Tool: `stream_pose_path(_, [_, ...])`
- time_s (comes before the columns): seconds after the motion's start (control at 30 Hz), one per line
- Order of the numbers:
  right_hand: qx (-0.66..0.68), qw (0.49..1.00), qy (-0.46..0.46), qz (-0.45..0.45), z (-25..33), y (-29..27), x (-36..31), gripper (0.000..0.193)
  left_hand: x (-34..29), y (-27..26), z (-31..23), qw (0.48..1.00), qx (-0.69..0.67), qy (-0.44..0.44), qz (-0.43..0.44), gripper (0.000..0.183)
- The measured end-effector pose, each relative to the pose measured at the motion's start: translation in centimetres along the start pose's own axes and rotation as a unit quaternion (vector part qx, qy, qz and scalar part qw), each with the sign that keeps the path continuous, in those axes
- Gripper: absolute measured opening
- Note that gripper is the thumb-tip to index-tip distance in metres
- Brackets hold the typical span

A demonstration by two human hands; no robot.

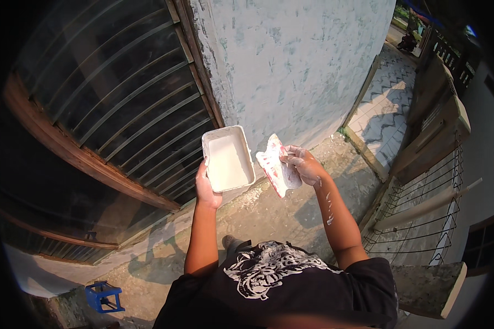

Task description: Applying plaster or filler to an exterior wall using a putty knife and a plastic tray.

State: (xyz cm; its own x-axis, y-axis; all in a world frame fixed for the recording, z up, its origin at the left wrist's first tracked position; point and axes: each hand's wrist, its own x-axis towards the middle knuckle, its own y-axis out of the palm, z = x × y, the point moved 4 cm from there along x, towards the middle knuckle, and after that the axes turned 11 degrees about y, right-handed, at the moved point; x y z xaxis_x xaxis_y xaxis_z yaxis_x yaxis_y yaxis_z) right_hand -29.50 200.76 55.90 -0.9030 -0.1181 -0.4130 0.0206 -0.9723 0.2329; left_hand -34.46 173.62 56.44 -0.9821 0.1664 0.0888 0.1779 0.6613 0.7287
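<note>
In my left hand (207,189) is a white rectangular tub (205,143), gripped by its left side and lower corner. Smooth off-white paint or filler (228,162) covers its inside. My right hand (303,163), smeared with white, pinches a thin flat scraper-like piece (282,174), coated in white with red showing through. This piece is held just right of the tub, apart from it. White streaks mark my right forearm. Ahead of both hands rises a pale blue wall (296,66) with patchy whitish smears.
A window with wooden frame and slats (132,98) runs along the left. At lower left stands a blue plastic stool (104,296). A wire rack (417,211) and a low concrete ledge (431,288) are on the right. Beyond the wall's right edge lies a tiled floor (381,109).
</note>
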Motion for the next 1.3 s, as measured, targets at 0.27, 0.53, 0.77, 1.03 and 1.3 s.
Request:
stream_pose_path(0.27, [0.271, 0.953, -0.087, 0.108, 2.9, 0.3, 2.1, 0.037, 2.1, 0.1, 0.5, 1.0, 0.019, -0.017, -0.004, 0.04])
stream_pose_path(0.53, [0.298, 0.927, -0.17, 0.151, 8.5, 0.4, 3.3, 0.043, 5.4, 0.2, 1.3, 1.0, 0.019, -0.014, -0.011, 0.038])
stream_pose_path(0.77, [0.287, 0.927, -0.221, 0.098, 15.0, -3.4, 6.6, 0.031, 7.3, 2.3, 2.5, 1.0, 0.016, 0.01, -0.012, 0.036])
stream_pose_path(1.03, [0.065, 0.888, -0.403, -0.211, 22.1, -9.2, 13.0, 0.018, 9.4, 5.1, 6.2, 0.993, 0.018, 0.087, -0.078, 0.035])
stream_pose_path(1.3, [-0.29, 0.56, -0.672, -0.387, 25.2, -7.8, 18.5, 0.072, 7.7, 7.1, 8.1, 0.979, 0.052, 0.138, -0.14, 0.034])
